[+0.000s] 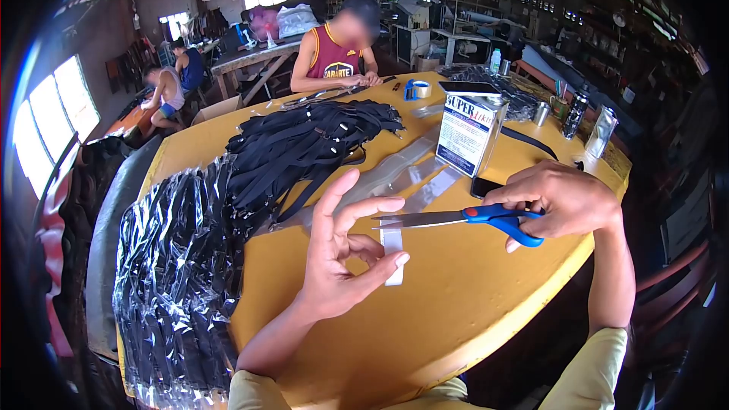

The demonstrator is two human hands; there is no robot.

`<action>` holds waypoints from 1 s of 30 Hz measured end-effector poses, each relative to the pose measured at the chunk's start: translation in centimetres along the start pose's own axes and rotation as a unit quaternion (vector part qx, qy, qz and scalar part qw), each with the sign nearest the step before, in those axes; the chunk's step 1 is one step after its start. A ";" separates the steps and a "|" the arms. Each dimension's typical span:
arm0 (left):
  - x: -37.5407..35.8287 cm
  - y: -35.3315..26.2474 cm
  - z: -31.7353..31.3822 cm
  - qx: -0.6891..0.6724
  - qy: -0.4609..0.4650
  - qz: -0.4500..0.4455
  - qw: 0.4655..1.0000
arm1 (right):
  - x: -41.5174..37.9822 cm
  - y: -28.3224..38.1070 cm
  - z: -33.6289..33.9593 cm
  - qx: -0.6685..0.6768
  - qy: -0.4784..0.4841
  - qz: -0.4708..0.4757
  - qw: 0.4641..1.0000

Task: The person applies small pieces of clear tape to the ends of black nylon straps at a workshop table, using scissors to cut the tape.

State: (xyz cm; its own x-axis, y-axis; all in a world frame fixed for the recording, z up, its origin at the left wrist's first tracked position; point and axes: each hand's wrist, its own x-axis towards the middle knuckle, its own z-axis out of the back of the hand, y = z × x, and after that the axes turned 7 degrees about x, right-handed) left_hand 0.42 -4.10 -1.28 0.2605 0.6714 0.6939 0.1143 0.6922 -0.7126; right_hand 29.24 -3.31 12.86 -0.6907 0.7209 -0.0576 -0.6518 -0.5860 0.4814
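My left hand [342, 258] is raised above the yellow table, thumb and curled fingers around a short whitish strip [392, 239], with other fingers stretched upward. The thumb tip lies against the strip, which hangs roughly upright. In my right hand [566, 201] is a pair of scissors [493, 216] with blue handles, fingers in the loops. The blades point left, their tips crossing the strip's upper end near my left fingers. Clear plastic strips [429, 190] lie on the table beyond my hands.
On the yellow table [342, 349] lie a pile of black straps [304, 144] and plastic-wrapped black straps [178, 281]. A contact cement can [467, 133] carries a phone [469, 89]. Tape [418, 90], a tumbler [541, 113] and a dark bottle [577, 111] stand farther back. A person [334, 53] works opposite.
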 end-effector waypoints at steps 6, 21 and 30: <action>0.0 0.0 0.0 0.000 0.002 0.000 1.000 | -0.1 0.0 -0.3 0.003 -0.007 -0.003 1.000; 0.0 -0.2 0.0 0.002 0.000 0.000 1.000 | -0.1 -1.4 -1.1 -0.021 -0.049 0.041 0.998; 0.4 -0.6 1.1 0.038 -0.044 -0.022 0.998 | 0.5 -2.2 -2.4 0.032 -0.101 -0.017 0.994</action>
State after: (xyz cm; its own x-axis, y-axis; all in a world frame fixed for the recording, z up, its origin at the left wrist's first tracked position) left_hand -0.59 -3.93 -0.43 0.1705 0.6590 0.7326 0.0500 0.7367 -0.6744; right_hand 29.58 -2.53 9.68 -0.5876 0.8032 0.0986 -0.6481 -0.5400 0.5369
